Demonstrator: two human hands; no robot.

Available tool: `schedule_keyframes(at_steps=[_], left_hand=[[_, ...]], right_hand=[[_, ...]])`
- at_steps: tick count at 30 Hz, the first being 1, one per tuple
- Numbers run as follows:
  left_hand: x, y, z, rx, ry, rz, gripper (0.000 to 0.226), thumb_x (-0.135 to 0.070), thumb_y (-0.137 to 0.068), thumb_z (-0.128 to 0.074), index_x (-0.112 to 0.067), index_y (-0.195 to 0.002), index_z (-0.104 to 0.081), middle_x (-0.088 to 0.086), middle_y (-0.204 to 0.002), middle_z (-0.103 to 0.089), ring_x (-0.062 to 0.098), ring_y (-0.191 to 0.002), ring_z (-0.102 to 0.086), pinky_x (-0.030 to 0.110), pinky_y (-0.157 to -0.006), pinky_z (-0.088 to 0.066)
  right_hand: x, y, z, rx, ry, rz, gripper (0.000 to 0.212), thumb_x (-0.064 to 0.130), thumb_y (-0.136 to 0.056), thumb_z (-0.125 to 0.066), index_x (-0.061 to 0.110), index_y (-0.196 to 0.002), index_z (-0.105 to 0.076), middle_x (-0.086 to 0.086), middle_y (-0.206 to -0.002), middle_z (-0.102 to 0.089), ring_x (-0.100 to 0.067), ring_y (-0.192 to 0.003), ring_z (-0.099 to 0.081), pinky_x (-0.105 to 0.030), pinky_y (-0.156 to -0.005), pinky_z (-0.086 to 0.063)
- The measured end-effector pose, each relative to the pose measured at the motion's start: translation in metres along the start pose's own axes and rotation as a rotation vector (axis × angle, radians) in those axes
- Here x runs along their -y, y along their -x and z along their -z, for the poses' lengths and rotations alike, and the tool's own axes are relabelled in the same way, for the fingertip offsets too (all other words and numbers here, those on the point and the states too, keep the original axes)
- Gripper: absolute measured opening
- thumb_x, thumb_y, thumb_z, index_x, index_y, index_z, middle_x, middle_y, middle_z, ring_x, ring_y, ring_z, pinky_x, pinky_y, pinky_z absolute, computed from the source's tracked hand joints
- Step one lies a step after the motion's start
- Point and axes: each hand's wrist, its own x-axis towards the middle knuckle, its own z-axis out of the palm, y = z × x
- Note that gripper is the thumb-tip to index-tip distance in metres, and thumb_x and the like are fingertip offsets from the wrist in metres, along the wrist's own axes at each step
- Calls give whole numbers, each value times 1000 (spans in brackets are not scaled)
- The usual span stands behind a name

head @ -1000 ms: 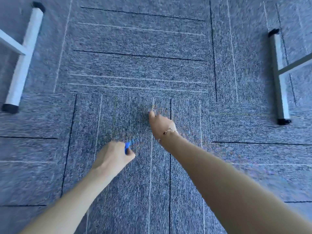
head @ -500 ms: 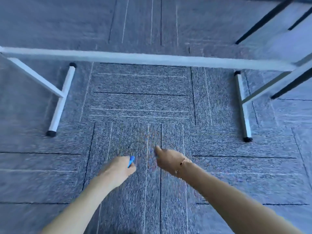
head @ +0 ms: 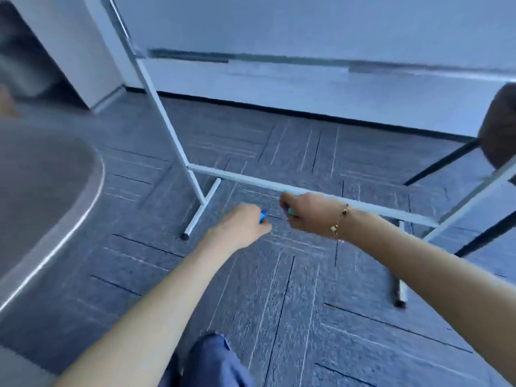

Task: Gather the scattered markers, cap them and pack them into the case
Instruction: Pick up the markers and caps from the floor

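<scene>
The right hand (head: 310,215) has come up off the carpet (head: 279,303), now clenched on what looks like a teal marker (head: 290,211); the left hand (head: 240,223) still grips a blue marker (head: 263,216). Both are gathered; no case is in view.

Left hand (head: 240,224) left of right hand (head: 307,215); frame crossbar (head: 251,181) behind, perhaps touching right.

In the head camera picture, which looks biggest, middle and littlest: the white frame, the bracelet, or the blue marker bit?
1. White frame, by far the largest, spanning much of the view.
2. Bracelet on the right wrist.
3. Blue marker bit poking from the left hand. Most of it is hidden, and the blur makes these last two close.
</scene>
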Motion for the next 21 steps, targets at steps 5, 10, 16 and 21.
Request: schedule_keyframes(at_steps=[5,10,16,21], left_hand=[[-15,88,78,-158,-38,-20,33,-37,-93,-43,-16,-68,-40,4,-75,-48,22,-65,-47,29,-49,-29],[-4,173,144,-287,-25,-50,31,-40,-90,-45,-19,-68,-40,2,-74,-49,19,-60,-46,29,-51,-32],[77,276,199,-407,18,10,34,-37,-92,-44,-17,-66,-36,1,-67,-43,17,-53,-37,29,-49,-27],[185,348,222,-459,32,184,33,-36,-93,-38,-15,-69,-31,2,-71,-40,18,-53,-30,29,-52,-25]], right_hand=[[46,62,91,-163,37,72,16,21,-95,-39,18,-110,-41,-7,-77,-54,-27,-65,-48,-32,-60,-41],[117,99,147,-360,47,207,18,23,-96,-42,16,-112,-44,-9,-81,-63,-27,-64,-53,-35,-62,-45],[232,103,167,-488,96,454,21,25,-95,-44,14,-112,-45,-7,-83,-63,-26,-63,-47,-35,-61,-41],[332,83,168,-433,99,572,17,31,-97,-41,17,-108,-43,2,-79,-61,-20,-59,-51,-32,-61,-40]])
